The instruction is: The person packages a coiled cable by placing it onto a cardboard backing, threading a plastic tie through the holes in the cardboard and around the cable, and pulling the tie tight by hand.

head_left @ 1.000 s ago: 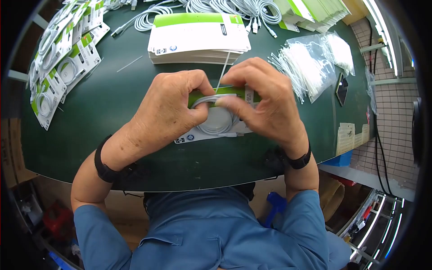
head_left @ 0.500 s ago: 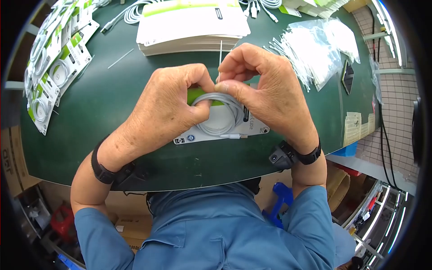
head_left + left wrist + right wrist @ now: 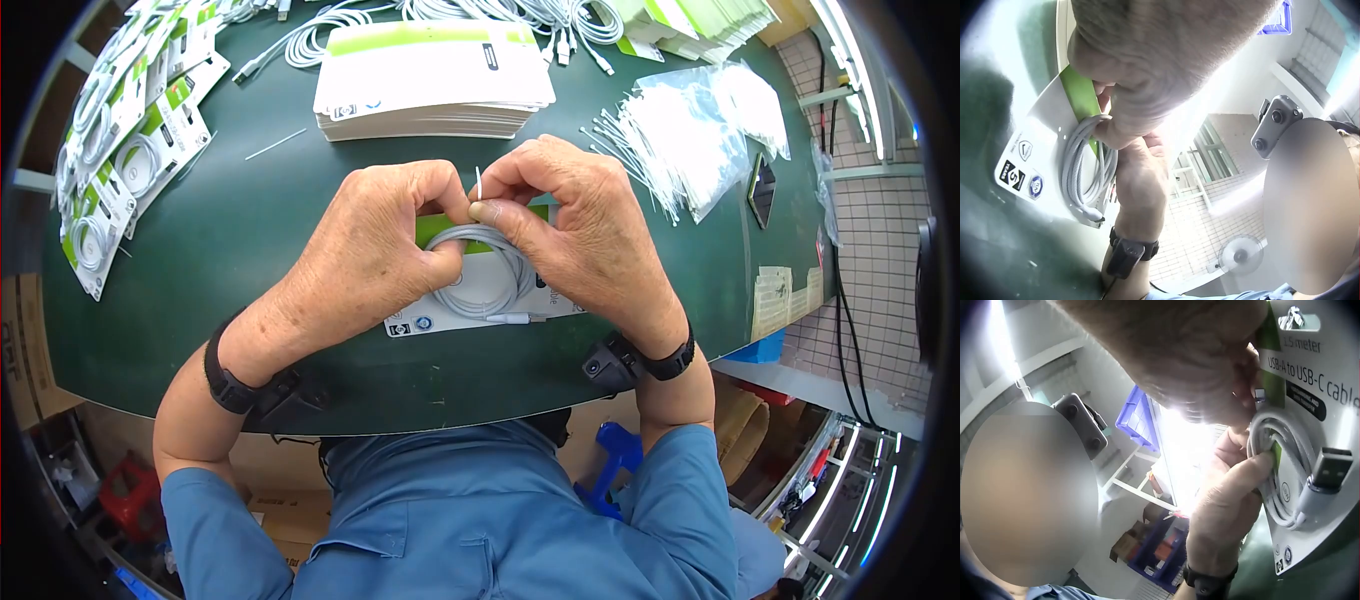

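Note:
A coiled white USB cable (image 3: 515, 275) lies on a white and green packaging card (image 3: 450, 322). In the right wrist view the card's print reads "USB-A to USB-C cable", and the cable's metal USB-A plug (image 3: 1334, 464) sticks out. My left hand (image 3: 385, 225) grips coil and card together at the upper left, its thumb over the coil. Just above the coil, my right hand (image 3: 585, 215) pinches a thin white cable tie (image 3: 479, 185) between thumb and fingers, with the tie's end pointing up. The fingertips of both hands almost meet there.
Behind the hands stands a stack of cards (image 3: 430, 75), with coiled cables (image 3: 310, 45) beyond it. To the right are a bag of cable ties (image 3: 690, 130) and a phone (image 3: 762, 190). Carded cables (image 3: 140, 160) pile up at left, near a loose tie (image 3: 275, 144).
My right thumb has moved from the coil up to the tie and now pinches it against the fingers. Less of the tie sticks out above them. The left hand keeps its grip.

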The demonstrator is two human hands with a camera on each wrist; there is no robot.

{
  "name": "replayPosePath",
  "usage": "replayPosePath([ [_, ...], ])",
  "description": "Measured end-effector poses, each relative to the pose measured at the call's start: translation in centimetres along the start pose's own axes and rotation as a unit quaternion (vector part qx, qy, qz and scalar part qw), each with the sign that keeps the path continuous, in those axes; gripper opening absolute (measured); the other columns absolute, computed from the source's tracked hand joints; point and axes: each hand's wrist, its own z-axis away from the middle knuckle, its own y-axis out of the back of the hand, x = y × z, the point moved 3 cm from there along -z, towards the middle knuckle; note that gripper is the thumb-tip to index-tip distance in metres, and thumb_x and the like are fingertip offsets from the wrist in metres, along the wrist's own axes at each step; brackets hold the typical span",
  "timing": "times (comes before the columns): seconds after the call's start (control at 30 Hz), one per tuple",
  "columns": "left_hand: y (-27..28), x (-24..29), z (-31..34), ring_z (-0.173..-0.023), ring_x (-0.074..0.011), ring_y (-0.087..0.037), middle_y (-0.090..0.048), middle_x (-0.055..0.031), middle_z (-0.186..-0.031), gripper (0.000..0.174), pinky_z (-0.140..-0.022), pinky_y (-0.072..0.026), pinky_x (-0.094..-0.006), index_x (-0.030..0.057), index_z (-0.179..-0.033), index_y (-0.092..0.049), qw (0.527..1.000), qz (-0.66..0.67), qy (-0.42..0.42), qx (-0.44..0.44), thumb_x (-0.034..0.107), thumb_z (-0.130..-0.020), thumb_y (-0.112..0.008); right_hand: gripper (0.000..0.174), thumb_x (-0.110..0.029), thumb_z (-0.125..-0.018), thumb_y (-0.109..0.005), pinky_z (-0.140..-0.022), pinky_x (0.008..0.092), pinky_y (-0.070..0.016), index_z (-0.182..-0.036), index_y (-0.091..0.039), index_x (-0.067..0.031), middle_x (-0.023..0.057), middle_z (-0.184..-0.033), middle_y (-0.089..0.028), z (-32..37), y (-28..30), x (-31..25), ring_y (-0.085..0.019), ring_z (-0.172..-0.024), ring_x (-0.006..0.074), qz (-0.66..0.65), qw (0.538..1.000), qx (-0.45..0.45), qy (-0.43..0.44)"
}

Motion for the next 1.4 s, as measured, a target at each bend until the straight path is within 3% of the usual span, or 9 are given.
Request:
replayPosePath([
  [0.07,-0.1,-0.2,0.0,-0.071,-0.0222,-0.064,-0.067,-0.0139,-0.079,0.013,-0.069,-0.0538,-0.0366,-0.0024,-0.09,-0.066,0.999,0.014,-0.029,0.022,-0.002,-0.078,-0.071,0.014,0.001,-0.09,-0.079,-0.072,0.0319,-0.057,-0.099,-0.069,-0.0006,0.0095,-0.089,-0.072,0.0,-0.2,-0.1,-0.071,-0.078,0.0211,0.024,0.999,0.013,0.024],
  [0.27,0.0,-0.6,-0.3,-0.072,-0.0169,-0.062,-0.065,-0.011,-0.078,0.012,-0.07,-0.0542,-0.0345,-0.003,-0.089,-0.065,1.0,0.015,-0.01,0.01,-0.003,-0.078,-0.069,0.012,0.004,-0.091,-0.075,-0.067,0.0371,-0.0535,-0.094,-0.064,-0.002,0.0104,-0.087,-0.066,-0.1,-1.0,-0.5,-0.067,-0.076,0.0279,0.095,0.986,0.077,0.115],
  [1.03,-0.9,-0.9,-0.1,-0.078,-0.018,-0.068,-0.07,-0.0113,-0.082,0.015,-0.075,-0.0569,-0.0338,-0.0031,-0.091,-0.067,0.997,0.08,0.013,-0.02,-0.003,-0.077,-0.07,0.012,-0.003,-0.094,-0.076,-0.063,0.0387,-0.0536,-0.099,-0.065,-0.0067,0.0075,-0.086,-0.068,-0.1,-1.7,-0.3,-0.068,-0.072,0.0269,0.19,0.97,0.089,0.12],
  [1.13,-0.6,-0.6,0.0,-0.095,-0.0078,-0.067,-0.07,-0.0035,-0.093,0.019,-0.098,-0.0585,-0.0285,-0.0037,-0.095,-0.066,0.992,0.082,0.083,-0.058,-0.011,-0.078,-0.067,0.011,-0.003,-0.096,-0.075,-0.063,0.0379,-0.0537,-0.099,-0.065,-0.0058,0.0084,-0.085,-0.067,-0.1,-1.8,0.0,-0.068,-0.071,0.0266,0.157,0.977,0.094,0.11],
  [1.17,-0.7,-0.8,0.0,-0.095,-0.0078,-0.067,-0.07,-0.0035,-0.093,0.019,-0.098,-0.0585,-0.0285,-0.0037,-0.095,-0.066,0.991,0.082,0.083,-0.058,-0.011,-0.078,-0.067,0.01,-0.003,-0.097,-0.074,-0.063,0.0373,-0.0537,-0.099,-0.064,-0.0052,0.0088,-0.084,-0.067,-0.1,-1.9,0.2,-0.068,-0.07,0.0263,0.128,0.981,0.098,0.105],
  [1.27,-1.0,-1.0,-0.1,-0.076,-0.0214,-0.067,-0.068,-0.0122,-0.081,0.013,-0.075,-0.0568,-0.0364,-0.0027,-0.09,-0.064,0.997,0.078,0.0,-0.012,-0.004,-0.077,-0.069,0.009,-0.003,-0.099,-0.073,-0.063,0.0363,-0.0538,-0.1,-0.064,-0.0041,0.0095,-0.083,-0.067,-0.1,-1.8,0.4,-0.068,-0.07,0.0256,0.099,0.986,0.099,0.093],
  [1.4,-1.0,-1.0,0.1,-0.077,-0.0229,-0.068,-0.069,-0.0133,-0.081,0.013,-0.076,-0.0573,-0.0376,-0.0027,-0.09,-0.065,0.997,0.075,0.008,-0.017,-0.004,-0.077,-0.069,0.008,-0.002,-0.1,-0.071,-0.063,0.0352,-0.0538,-0.101,-0.063,-0.0031,0.0098,-0.083,-0.067,-0.1,-1.8,0.5,-0.067,-0.07,0.0246,0.101,0.988,0.091,0.078],
])
